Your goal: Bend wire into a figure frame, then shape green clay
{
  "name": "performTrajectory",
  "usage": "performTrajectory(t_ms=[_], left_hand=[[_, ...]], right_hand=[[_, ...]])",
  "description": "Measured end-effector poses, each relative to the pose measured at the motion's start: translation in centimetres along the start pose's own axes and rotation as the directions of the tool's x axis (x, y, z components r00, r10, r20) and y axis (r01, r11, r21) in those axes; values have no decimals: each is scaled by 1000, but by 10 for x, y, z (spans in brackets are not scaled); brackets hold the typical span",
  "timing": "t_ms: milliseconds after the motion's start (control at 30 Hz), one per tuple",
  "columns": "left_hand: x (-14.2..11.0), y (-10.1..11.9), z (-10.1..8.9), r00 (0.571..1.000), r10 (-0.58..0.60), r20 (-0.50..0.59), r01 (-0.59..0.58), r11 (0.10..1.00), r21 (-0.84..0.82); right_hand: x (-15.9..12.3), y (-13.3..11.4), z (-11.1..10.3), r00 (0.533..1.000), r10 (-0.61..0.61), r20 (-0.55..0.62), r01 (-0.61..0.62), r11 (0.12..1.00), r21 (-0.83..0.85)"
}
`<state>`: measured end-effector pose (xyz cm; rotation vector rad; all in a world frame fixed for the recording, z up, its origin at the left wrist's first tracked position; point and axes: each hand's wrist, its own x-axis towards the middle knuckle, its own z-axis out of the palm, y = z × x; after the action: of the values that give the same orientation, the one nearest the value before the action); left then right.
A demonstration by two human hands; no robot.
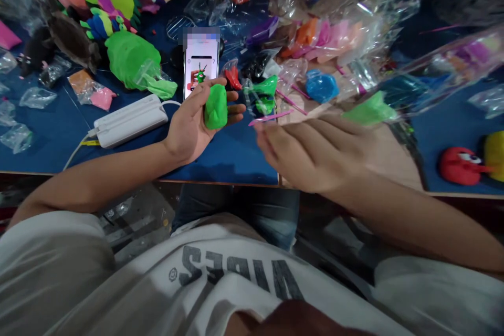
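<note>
In my left hand [189,127] a rounded lump of green modelling clay [216,110] is held upright, with the thumb beside it and the fingers stretched out behind. A crease shows on the lump's lower face. My right hand [315,149] pinches a thin pink modelling tool [271,117], its tip pointing left toward the lump but apart from it. This hand is slightly blurred. Beyond my left fingers stands a phone [201,55] whose screen shows a green figure. Some green clay in a clear bag [265,95] lies between my two hands on the far side.
A white power strip [132,121] with a cable lies left of my left forearm. Behind it sits a big green clay piece [132,60]. A blue clay lump [322,85], a wooden board [394,163] and a red clay figure [459,166] are at right. Bagged clay crowds the back.
</note>
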<state>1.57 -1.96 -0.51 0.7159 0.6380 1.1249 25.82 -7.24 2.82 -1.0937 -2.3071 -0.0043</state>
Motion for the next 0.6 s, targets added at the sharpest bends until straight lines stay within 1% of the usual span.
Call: performTrajectory(t_ms=[33,67,100,167,233,267,300,367,467,533,600], left_hand=[[-1,-2,1,1000,6,14,-6,1000,-26],[-2,-3,2,999,15,34,-13,999,-49],[-4,-4,3,998,33,55,-29,997,-68],[-5,-6,3,996,52,76,-46,996,-73],[-4,-6,1,997,37,75,-35,999,-37],[-4,-6,-1,997,14,73,-14,1000,-8],[-3,-6,-3,996,-15,83,13,1000,24],[-1,-6,-7,991,-39,125,29,996,87],[-1,-6,-12,986,-53,161,18,977,211],[-2,-8,-13,979,-20,202,-32,968,249],[-4,-10,-15,959,37,281,-107,965,240]], right_hand=[[10,0,8,991,-127,49,132,983,-125],[19,-1,15,968,-238,76,250,940,-231],[26,-2,23,941,-330,69,333,882,-333],[34,-3,35,880,-474,2,423,783,-456],[36,-1,40,826,-561,-57,470,740,-481],[36,1,41,813,-579,-56,494,738,-460],[35,3,41,814,-580,-36,513,746,-424],[34,9,41,840,-542,36,523,789,-323],[37,14,40,885,-439,156,461,873,-158],[40,13,40,899,-380,216,409,906,-107],[42,9,40,908,-348,233,380,918,-112]])
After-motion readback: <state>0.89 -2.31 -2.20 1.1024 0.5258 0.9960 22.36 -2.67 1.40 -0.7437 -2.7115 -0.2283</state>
